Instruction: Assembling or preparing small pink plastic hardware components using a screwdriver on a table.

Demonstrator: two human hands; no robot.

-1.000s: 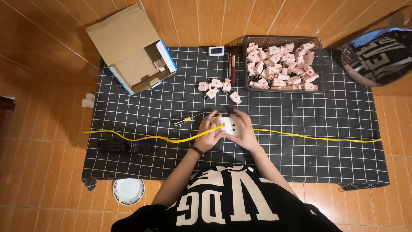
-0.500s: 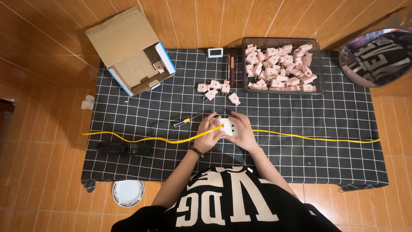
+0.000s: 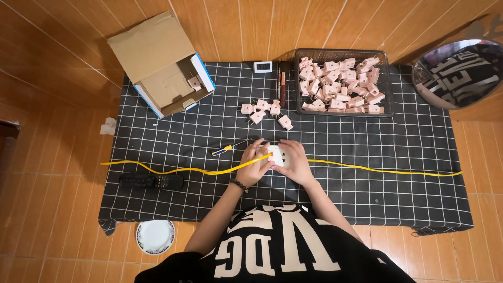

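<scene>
Both hands, left hand (image 3: 253,163) and right hand (image 3: 295,162), have fingers curled around a small white plastic socket block (image 3: 276,155) mid-cloth on the black grid-patterned cloth (image 3: 398,141), with a long yellow wire (image 3: 173,171) running through. Loose pink plastic plugs (image 3: 264,111) sit beyond, then a dark wire basket (image 3: 343,84) at the far edge.

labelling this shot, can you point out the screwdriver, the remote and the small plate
screwdriver (image 3: 222,151), head view, on its yellow and blue handle
remote (image 3: 152,181), head view, middle of its black body
small plate (image 3: 155,236), head view, on its white centre
</scene>
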